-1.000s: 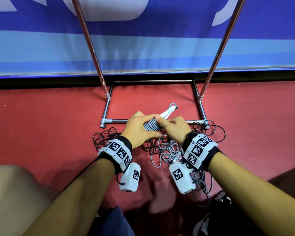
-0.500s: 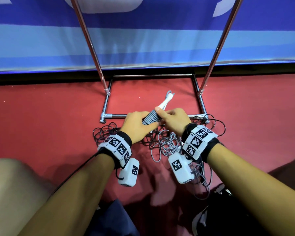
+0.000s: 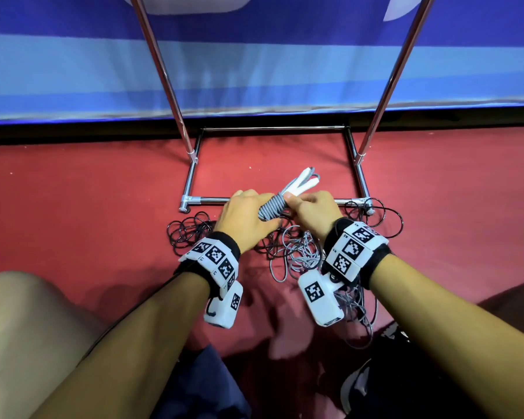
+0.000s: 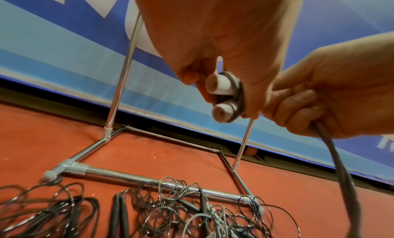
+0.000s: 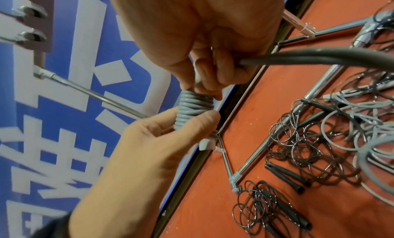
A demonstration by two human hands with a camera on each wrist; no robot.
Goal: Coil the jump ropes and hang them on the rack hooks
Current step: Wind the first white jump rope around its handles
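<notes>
Tight ribbed grey rope coil [image 3: 272,206]

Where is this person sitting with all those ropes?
Probably a gym or sports hall: a red floor, a blue banner along the wall, a metal rack, and jump ropes lying loose on the floor.

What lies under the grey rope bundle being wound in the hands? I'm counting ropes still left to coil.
Under the grey rope bundle lie loose tangles: black ropes with black handles and grey rope. The hands and wrist cameras hide part of the pile, so no count.
</notes>
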